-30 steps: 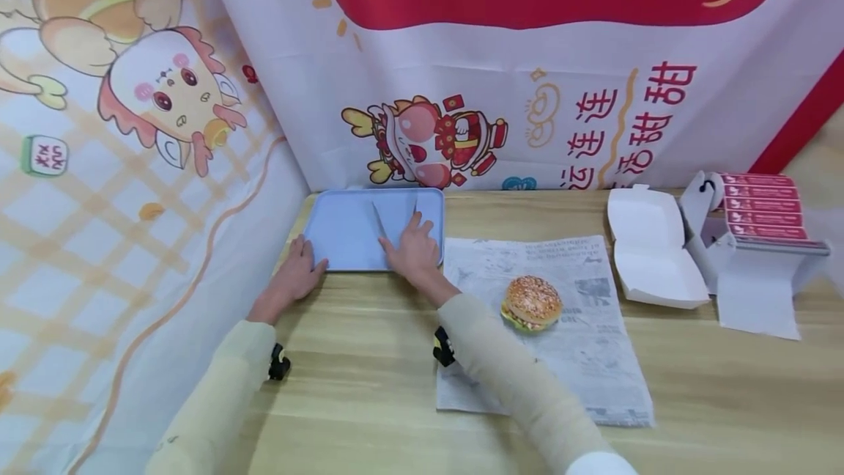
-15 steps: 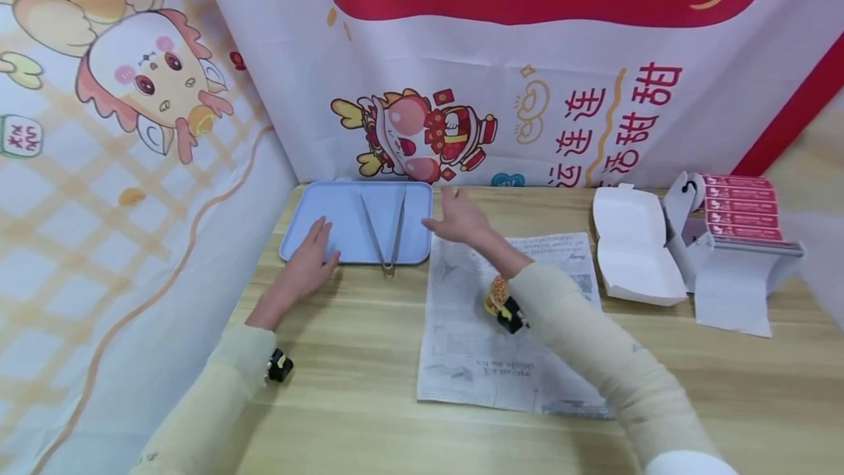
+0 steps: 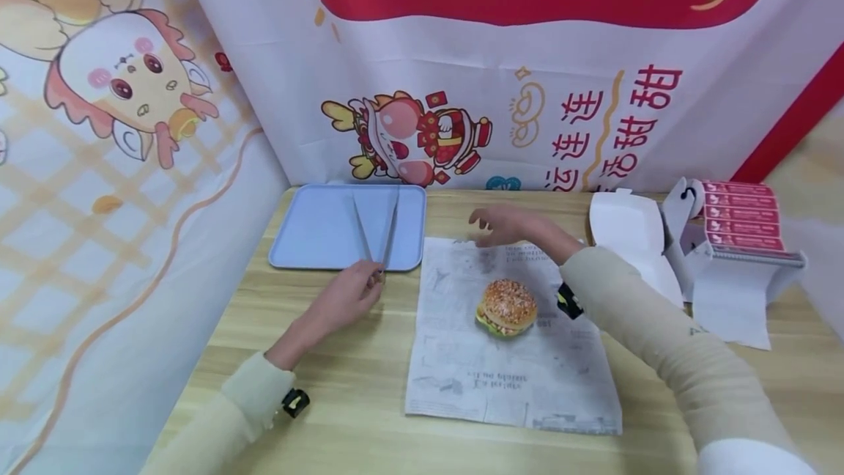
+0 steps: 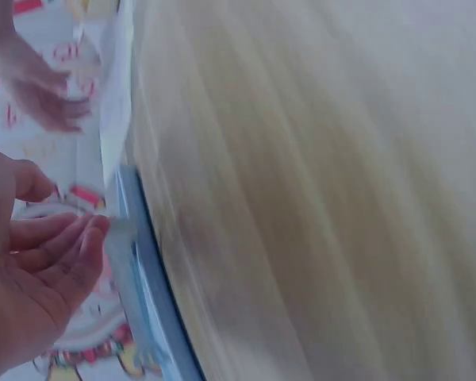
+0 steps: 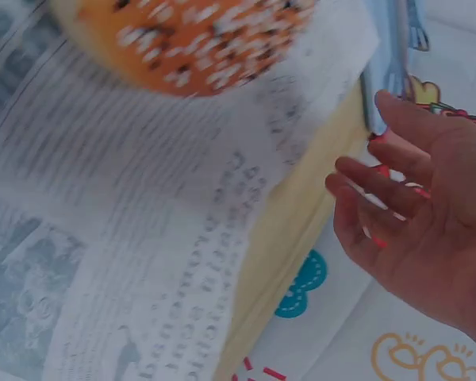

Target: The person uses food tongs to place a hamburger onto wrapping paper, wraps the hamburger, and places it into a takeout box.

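Metal tongs [image 3: 390,233] lie spread in a V on a light blue tray [image 3: 310,229], their joined end over its front edge. My left hand [image 3: 343,299] is at that joined end, fingertips right at it and overlapping it in the head view. In the left wrist view the thumb stands apart from the bent fingers [image 4: 71,246]. My right hand [image 3: 508,226] hovers with loosely bent fingers over the far edge of a printed paper sheet [image 3: 448,358], holding nothing. On the sheet sits a sesame-bun burger [image 3: 508,306], nearer me than the right hand.
At the right stands an opened white box [image 3: 626,222], partly hidden by the right sleeve. Beside it is a dispenser [image 3: 741,255] with a roll of red printed labels [image 3: 741,215]. Printed cloth [image 3: 250,20] hangs behind and to the left of the wooden table [image 3: 343,402].
My right hand has left the tongs on the tray and moved right, over the paper. My left hand has gone from the tray's left corner to the tongs' joined end.
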A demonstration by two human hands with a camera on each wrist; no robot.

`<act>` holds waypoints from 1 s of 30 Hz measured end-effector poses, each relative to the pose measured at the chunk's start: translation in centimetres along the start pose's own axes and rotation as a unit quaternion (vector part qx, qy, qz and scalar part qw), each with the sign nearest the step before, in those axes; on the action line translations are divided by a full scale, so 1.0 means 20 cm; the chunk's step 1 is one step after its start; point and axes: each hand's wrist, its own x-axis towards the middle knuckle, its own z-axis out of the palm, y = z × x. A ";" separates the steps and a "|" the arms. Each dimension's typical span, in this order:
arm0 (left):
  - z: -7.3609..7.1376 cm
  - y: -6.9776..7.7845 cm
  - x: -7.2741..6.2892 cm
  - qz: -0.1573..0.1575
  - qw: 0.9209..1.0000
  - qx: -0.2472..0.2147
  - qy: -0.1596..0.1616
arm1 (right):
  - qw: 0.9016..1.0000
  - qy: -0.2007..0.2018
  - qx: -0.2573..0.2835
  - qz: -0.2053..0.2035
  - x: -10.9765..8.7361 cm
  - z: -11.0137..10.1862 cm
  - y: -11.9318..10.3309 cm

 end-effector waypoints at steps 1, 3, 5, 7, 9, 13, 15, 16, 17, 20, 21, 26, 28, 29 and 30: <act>0.02 0.03 0.00 -0.002 1.000 0.001 -0.006 | 1.000 -0.005 -0.004 -0.004 0.01 0.01 0.01; 0.06 0.08 -0.01 -0.007 1.000 0.005 -0.015 | 1.000 -0.014 -0.006 -0.012 0.03 0.04 0.02; 0.10 0.12 -0.01 -0.014 0.999 0.015 -0.026 | 1.000 -0.017 -0.001 -0.025 0.06 0.07 0.04; 0.14 0.16 -0.01 -0.016 0.999 0.018 -0.037 | 0.999 -0.017 0.010 -0.038 0.08 0.09 0.05; 0.17 0.19 -0.01 -0.014 0.999 0.015 -0.044 | 0.998 -0.016 0.013 -0.054 0.09 0.11 0.06; 0.23 0.23 0.01 -0.030 0.998 -0.009 -0.048 | 0.998 -0.016 0.007 -0.065 0.12 0.12 0.08; 0.25 0.24 0.02 -0.056 0.997 -0.032 -0.047 | 0.997 -0.018 0.004 -0.069 0.14 0.12 0.09; 0.26 0.24 0.02 -0.071 0.995 -0.045 -0.048 | 0.997 -0.019 0.006 -0.068 0.14 0.12 0.09; 0.26 0.25 0.02 -0.082 0.994 -0.055 -0.046 | 0.997 -0.018 0.008 -0.070 0.14 0.13 0.09; 0.28 0.25 0.02 -0.101 0.992 -0.070 -0.032 | 0.997 -0.008 0.016 -0.078 0.15 0.14 0.08; 0.28 0.25 0.02 -0.102 0.992 -0.071 -0.026 | 0.996 -0.002 0.020 -0.082 0.15 0.14 0.07; 0.30 0.25 0.04 -0.093 0.991 -0.099 -0.015 | 0.993 0.030 0.031 -0.110 0.15 0.15 0.09; 0.31 0.24 0.05 -0.082 0.990 -0.110 -0.018 | 0.991 0.041 0.041 -0.122 0.14 0.14 0.10; 0.31 0.24 0.05 -0.075 0.991 -0.112 -0.018 | 0.990 0.046 0.047 -0.126 0.14 0.14 0.11; 0.31 0.24 0.06 -0.069 0.991 -0.114 -0.020 | 0.989 0.052 0.052 -0.132 0.13 0.14 0.11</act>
